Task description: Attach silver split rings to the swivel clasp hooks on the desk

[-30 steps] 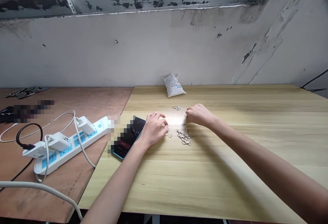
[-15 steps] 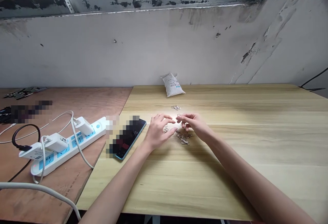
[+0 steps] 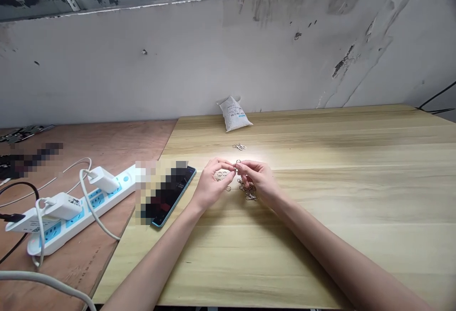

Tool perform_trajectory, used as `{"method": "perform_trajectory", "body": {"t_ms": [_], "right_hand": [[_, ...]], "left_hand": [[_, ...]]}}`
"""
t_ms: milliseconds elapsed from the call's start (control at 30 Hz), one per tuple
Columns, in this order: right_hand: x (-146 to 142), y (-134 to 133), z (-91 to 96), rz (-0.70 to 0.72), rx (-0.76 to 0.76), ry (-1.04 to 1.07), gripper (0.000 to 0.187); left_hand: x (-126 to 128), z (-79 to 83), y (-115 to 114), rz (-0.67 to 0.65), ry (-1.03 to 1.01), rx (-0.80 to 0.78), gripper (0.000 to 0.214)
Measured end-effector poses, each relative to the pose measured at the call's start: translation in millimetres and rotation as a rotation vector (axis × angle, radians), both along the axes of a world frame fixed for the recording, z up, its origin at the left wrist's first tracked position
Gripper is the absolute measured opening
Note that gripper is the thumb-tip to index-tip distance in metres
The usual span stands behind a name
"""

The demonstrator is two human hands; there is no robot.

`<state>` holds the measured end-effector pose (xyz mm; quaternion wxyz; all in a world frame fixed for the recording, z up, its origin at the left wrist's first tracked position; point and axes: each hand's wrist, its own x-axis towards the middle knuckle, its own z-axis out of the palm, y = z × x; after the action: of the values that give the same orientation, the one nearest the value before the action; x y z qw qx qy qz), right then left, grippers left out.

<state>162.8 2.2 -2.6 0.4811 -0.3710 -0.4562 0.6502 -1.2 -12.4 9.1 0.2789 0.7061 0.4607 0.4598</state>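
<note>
While the left hand [image 3: 213, 183] and right hand [image 3: 258, 180] are pinching a small ring [image 3: 237, 163] above the clasps [image 3: 251, 196], they seem to be working it open, and the next move likely calls for a steady grip.

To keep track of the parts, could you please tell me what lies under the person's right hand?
A tangle of metal clasps shows below the right hand, on the wooden table; whatever lies directly beneath the palm is hidden.
</note>
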Motion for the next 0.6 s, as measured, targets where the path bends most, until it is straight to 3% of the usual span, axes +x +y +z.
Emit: {"method": "perform_trajectory", "body": {"t_ms": [167, 367, 600], "right_hand": [[3.0, -1.3, 3.5, -0.019, 0.119, -0.045, 0.029], [19.7, 3.4, 12.9, 0.052, 0.559, -0.339, 0.012], [28.1, 4.3, 11.2, -0.074, 0.923, -0.651, 0.019]], "left_hand": [[-3.0, 0.1, 1.3, 0.02, 0.017, -0.008, 0.004], [-6.5, 3.4, -0.9, 0.023, 0.125, -0.012, 0.006], [-3.8, 3.9, -4.2, 0.013, 0.357, 0.098, 0.008]]}}
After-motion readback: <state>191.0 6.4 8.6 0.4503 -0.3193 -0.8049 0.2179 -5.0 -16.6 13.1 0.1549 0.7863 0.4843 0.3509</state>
